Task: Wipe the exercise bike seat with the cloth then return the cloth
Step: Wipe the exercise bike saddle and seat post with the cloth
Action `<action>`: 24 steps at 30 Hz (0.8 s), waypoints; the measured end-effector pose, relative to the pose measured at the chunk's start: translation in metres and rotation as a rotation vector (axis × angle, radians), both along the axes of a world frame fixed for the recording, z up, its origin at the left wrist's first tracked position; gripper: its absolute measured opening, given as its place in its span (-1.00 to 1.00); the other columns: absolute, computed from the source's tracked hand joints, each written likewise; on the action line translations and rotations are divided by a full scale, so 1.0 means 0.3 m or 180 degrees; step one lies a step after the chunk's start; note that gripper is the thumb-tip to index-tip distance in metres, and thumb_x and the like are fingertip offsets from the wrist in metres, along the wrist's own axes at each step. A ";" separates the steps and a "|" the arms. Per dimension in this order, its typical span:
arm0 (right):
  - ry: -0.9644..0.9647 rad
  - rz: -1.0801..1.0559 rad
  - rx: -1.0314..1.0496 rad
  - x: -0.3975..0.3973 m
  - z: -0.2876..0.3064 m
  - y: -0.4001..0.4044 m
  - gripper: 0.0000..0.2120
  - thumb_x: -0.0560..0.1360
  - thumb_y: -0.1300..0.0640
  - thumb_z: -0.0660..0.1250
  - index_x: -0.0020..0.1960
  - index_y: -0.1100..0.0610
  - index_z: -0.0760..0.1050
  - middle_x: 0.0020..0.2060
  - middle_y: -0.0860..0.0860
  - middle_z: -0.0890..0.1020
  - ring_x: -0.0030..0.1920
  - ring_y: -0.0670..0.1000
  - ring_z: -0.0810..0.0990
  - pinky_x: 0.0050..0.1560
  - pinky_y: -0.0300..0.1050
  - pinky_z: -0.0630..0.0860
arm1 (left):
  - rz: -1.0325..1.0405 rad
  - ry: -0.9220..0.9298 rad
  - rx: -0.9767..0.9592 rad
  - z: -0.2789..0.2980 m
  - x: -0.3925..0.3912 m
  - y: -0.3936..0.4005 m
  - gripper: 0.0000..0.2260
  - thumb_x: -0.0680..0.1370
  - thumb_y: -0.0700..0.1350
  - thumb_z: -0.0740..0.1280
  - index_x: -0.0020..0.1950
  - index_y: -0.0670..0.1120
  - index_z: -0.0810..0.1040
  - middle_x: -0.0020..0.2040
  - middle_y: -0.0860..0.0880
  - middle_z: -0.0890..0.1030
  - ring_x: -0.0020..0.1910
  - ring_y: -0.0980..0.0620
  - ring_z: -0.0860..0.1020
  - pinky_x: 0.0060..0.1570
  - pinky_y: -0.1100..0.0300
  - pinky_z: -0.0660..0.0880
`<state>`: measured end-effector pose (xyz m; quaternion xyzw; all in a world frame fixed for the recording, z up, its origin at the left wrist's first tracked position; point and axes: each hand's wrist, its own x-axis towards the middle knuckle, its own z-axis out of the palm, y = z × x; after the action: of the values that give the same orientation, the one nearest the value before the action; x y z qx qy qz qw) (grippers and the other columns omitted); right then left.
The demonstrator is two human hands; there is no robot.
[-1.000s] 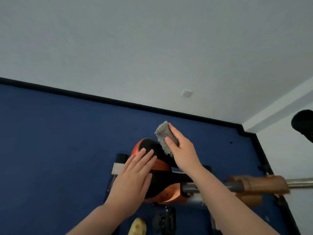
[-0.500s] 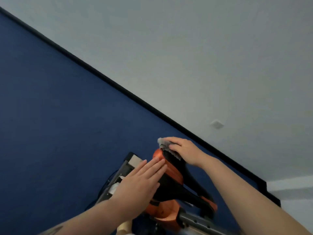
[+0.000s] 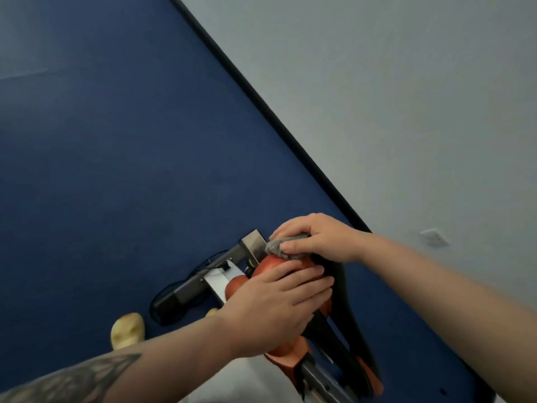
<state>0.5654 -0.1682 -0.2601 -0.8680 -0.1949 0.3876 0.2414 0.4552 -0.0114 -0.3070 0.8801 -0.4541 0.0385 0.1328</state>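
Observation:
The orange and black exercise bike seat (image 3: pixel 268 264) sits low in the middle of the head view. My right hand (image 3: pixel 315 237) is shut on a grey cloth (image 3: pixel 279 248) and presses it on the far end of the seat. Flat on the seat's near side lies my left hand (image 3: pixel 279 303), fingers together, covering most of the orange top. The black side of the seat (image 3: pixel 351 324) runs down to the right.
The bike's metal frame bar (image 3: pixel 229 257) and a black cable (image 3: pixel 171 289) lie on the blue floor mat (image 3: pixel 116 141). A yellow slipper (image 3: pixel 128 330) shows at lower left. A black baseboard (image 3: pixel 261 103) and grey wall (image 3: pixel 392 82) stand beyond.
The view has tilted and moved closer. My right hand has brought the cloth from the air down onto the far end of the seat. My left hand has settled flat on the seat.

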 end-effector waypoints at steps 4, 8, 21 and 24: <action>0.0129 0.0401 -0.0231 0.022 0.015 0.024 -0.54 0.51 -0.30 0.11 0.15 -0.06 0.60 0.13 -0.21 0.64 0.16 -0.20 0.56 0.29 0.00 0.43 | -0.0028 -0.0123 -0.0069 -0.006 -0.015 0.001 -0.60 0.59 -0.01 0.17 0.43 -0.03 0.34 0.45 0.05 0.36 0.47 0.05 0.24 0.45 0.01 0.03; 0.0362 0.0393 -0.0237 0.036 0.031 0.049 -0.62 0.46 -0.26 0.22 0.17 -0.15 0.60 0.12 -0.24 0.65 0.15 -0.22 0.57 0.29 -0.01 0.46 | -0.0086 -0.0205 0.0005 -0.007 -0.008 0.017 -0.61 0.62 -0.02 0.13 0.45 -0.02 0.31 0.47 0.05 0.32 0.48 0.06 0.20 0.45 0.02 -0.01; 0.0340 0.0890 -0.0545 0.013 0.028 0.165 -0.68 0.53 -0.23 0.21 0.12 -0.13 0.62 -0.02 -0.24 0.66 0.00 -0.17 0.59 0.12 -0.10 0.51 | -0.0143 -0.0118 -0.0013 -0.004 -0.009 0.027 -0.60 0.63 -0.01 0.08 0.46 -0.05 0.29 0.48 0.03 0.31 0.48 0.05 0.20 0.47 0.03 -0.07; 0.0269 0.1152 -0.0602 -0.008 0.037 0.191 -0.67 0.54 -0.25 0.16 0.14 -0.19 0.60 -0.05 -0.36 0.60 -0.05 -0.36 0.53 0.05 -0.22 0.46 | -0.0171 -0.0096 0.0035 0.003 -0.006 0.028 -0.59 0.62 -0.01 0.07 0.47 -0.06 0.27 0.49 0.01 0.30 0.48 0.03 0.21 0.50 0.06 0.01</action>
<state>0.5631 -0.1109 -0.2492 -0.8206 -0.3001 0.4772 0.0932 0.4533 -0.0030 -0.3061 0.8677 -0.4797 0.0457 0.1221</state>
